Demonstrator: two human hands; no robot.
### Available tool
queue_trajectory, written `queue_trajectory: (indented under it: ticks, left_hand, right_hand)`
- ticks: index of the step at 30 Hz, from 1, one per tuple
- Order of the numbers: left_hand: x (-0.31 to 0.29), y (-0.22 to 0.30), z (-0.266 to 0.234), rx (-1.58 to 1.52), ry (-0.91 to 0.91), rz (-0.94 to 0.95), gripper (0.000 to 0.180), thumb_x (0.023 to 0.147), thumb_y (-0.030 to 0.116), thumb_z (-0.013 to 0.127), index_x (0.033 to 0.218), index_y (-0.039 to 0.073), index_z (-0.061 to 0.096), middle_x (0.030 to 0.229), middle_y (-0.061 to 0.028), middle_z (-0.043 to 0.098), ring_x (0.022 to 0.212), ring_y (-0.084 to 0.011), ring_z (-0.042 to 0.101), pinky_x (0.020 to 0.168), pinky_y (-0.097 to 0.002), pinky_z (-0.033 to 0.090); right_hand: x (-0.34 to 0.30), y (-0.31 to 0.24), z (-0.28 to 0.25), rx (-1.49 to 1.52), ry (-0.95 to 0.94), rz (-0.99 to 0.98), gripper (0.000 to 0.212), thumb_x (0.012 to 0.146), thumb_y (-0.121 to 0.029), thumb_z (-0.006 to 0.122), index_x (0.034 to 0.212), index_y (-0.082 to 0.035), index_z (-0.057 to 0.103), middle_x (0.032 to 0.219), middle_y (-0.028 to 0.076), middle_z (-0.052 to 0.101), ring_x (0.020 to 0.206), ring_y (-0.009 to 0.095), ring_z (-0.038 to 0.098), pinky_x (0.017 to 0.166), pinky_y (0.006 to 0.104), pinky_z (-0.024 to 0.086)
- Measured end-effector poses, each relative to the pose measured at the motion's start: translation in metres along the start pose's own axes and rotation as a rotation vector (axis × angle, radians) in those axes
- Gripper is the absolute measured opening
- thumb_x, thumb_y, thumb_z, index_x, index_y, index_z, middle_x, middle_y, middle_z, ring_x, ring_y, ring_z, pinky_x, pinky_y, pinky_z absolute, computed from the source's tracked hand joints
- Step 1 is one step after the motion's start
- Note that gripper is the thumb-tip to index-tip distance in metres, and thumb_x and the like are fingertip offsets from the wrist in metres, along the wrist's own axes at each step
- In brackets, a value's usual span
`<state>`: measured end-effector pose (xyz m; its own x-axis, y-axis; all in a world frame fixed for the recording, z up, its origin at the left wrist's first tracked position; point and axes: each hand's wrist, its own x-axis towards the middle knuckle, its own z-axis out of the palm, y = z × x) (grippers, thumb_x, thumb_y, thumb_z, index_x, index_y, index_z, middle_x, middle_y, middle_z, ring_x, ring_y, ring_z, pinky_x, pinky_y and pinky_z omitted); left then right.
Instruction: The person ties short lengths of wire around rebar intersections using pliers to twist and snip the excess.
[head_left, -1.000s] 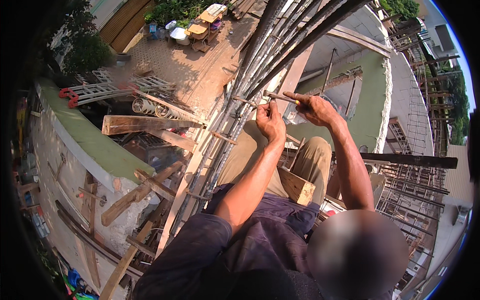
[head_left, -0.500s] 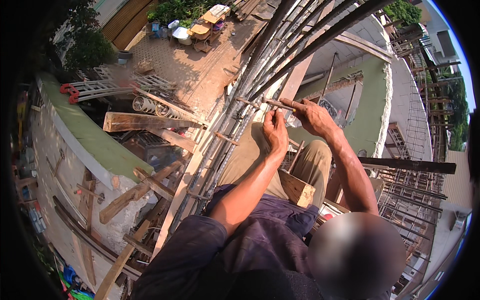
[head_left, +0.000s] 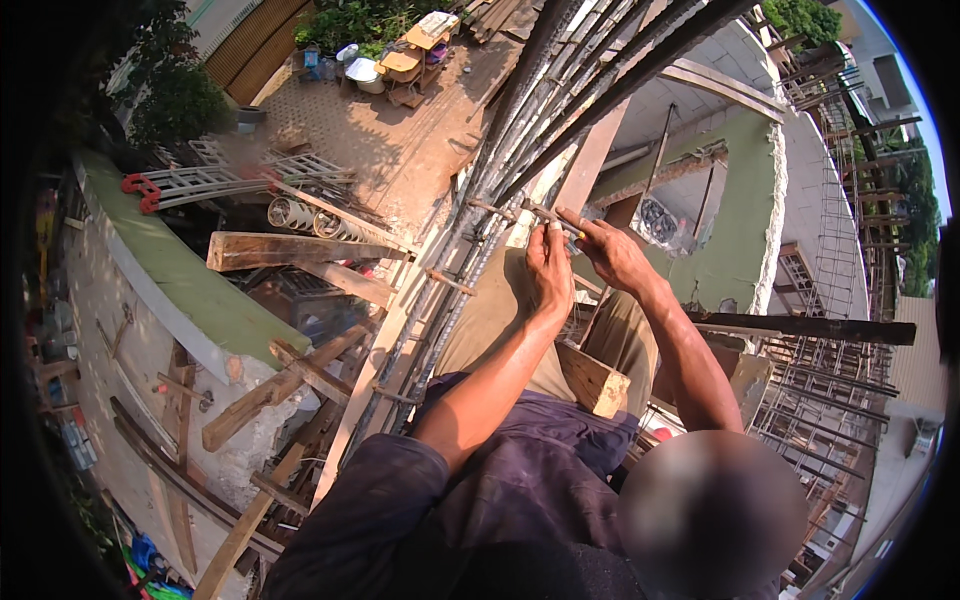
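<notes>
Closed round a slim hammer (head_left: 553, 215), my right hand (head_left: 613, 255) is in front of me, right of my left hand. The hammer's head end lies above my left fingertips, close to the bundle of steel rebar (head_left: 495, 165). My left hand (head_left: 550, 268) has its fingertips pinched together just below the hammer. What they hold, if anything, is too small to make out. Beside both hands stands a long wooden board (head_left: 592, 165), partly behind the hammer. Short rebar tie bars (head_left: 452, 281) cross the bundle left of my left hand.
A sawn wood block (head_left: 597, 380) sits at my knees. Loose timbers (head_left: 300, 250) and a ladder (head_left: 240, 177) lie to the left. A broken green wall (head_left: 735, 235) rises on the right, with a dark beam (head_left: 815, 330) and rebar cages (head_left: 810, 410) beyond. Paved ground (head_left: 355, 140) lies far below.
My right hand has shifted slightly down and left, and the hammer tilts more steeply with its head end slightly lower. My left hand stays nearly in place, still pinched.
</notes>
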<state>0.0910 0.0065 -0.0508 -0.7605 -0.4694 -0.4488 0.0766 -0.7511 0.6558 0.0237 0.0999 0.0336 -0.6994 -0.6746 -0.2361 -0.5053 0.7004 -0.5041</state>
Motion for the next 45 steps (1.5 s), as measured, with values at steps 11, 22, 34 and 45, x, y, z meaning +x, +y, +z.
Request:
queue_trajectory:
  ticks: [11,22,34,45]
  left_hand:
    - [0.003,0.002,0.004,0.101,-0.004,-0.061,0.065,0.090,0.044,0.070,0.132,0.006,0.038,0.107,-0.0078,0.055,0.094,-0.0155,0.053,0.080,-0.0331,0.045]
    - [0.032,0.022,0.006,-0.209,-0.348,-0.386,0.049,0.092,0.054,0.063,0.070,0.013,0.047,0.073,-0.0050,0.052,0.088,-0.0227,0.063,0.084,-0.0370,0.052]
    - [0.022,0.029,0.017,0.085,-0.016,-0.398,0.050,0.084,0.048,0.076,0.107,0.005,0.063,0.088,-0.0043,0.062,0.078,-0.0142,0.058,0.069,-0.0311,0.047]
    - [0.041,0.015,0.043,-0.421,0.072,-0.368,0.045,0.098,0.041,0.059,0.067,0.017,0.037,0.054,0.0030,0.032,0.047,-0.0134,0.038,0.060,-0.0347,0.045]
  right_hand:
    - [-0.004,0.011,0.016,0.158,-0.044,0.007,0.045,0.098,-0.023,0.058,0.141,-0.013,0.046,0.108,0.019,0.067,0.092,0.037,0.065,0.078,0.0418,0.052]
    - [0.007,0.022,0.008,1.154,-0.655,0.486,0.030,0.089,-0.026,0.074,0.086,-0.005,0.052,0.067,0.002,0.054,0.054,0.013,0.055,0.045,0.0290,0.044]
    - [-0.017,0.035,0.035,0.273,-0.062,0.239,0.038,0.090,-0.041,0.069,0.083,-0.004,0.065,0.058,0.011,0.056,0.057,0.028,0.059,0.057,0.0400,0.048]
    - [-0.057,0.001,0.015,-0.082,0.190,0.223,0.030,0.079,-0.016,0.071,0.103,-0.006,0.055,0.088,0.014,0.063,0.085,0.037,0.065,0.070,0.0479,0.050]
